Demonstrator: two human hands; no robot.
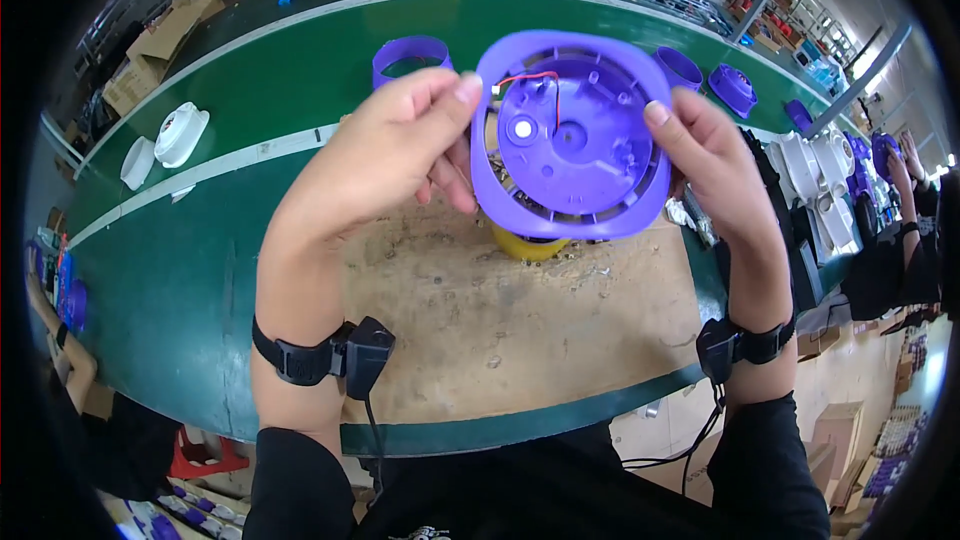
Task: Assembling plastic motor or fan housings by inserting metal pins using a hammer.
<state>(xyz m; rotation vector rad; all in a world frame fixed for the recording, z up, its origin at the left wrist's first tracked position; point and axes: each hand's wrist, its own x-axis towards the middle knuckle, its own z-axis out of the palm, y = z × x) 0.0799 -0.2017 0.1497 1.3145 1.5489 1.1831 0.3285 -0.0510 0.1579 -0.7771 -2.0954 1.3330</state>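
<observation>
A purple plastic housing, with a round recessed middle and a slotted ring, is held up over the workbench. A thin red and black wire with a small white plug lies across its upper left. My left hand is closed at the left edge, thumb by the rim and fingers curled below. My right hand grips the right edge, its thumb on top of the rim and its fingers hidden behind. Under the housing a yellow round container shows only in part, with small screws around it.
A brown cardboard sheet covers the bench before me. On the green belt beyond stand a purple ring, another purple housing and white housings. White parts are piled at the right, near a co-worker's hands.
</observation>
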